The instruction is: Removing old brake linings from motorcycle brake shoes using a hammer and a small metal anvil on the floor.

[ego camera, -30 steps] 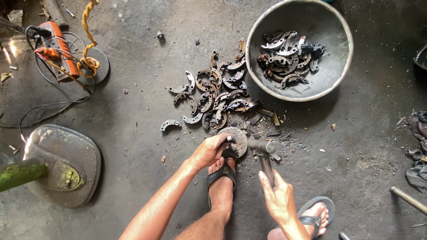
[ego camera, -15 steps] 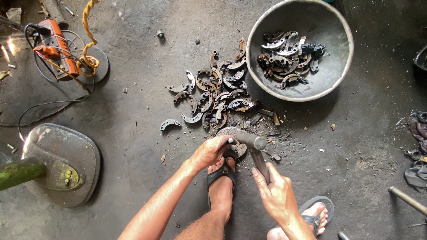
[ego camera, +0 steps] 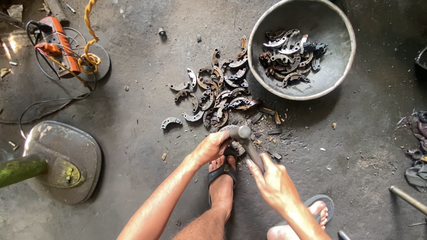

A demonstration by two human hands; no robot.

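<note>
Concrete floor (ego camera: 133, 133), oil-stained, carries the work. My left hand (ego camera: 213, 146) presses a curved brake shoe (ego camera: 229, 133) flat just ahead of my sandalled foot (ego camera: 222, 178); my right hand (ego camera: 273, 180) is wrapped around a hammer (ego camera: 249, 144), head resting on the shoe. Beyond both hands lie a loose pile of shoes (ego camera: 213, 89) and a metal basin (ego camera: 267, 66).

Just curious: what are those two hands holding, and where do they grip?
Right hand grips a hammer by its handle; left hand steadies a workpiece, hidden beneath it.
</note>
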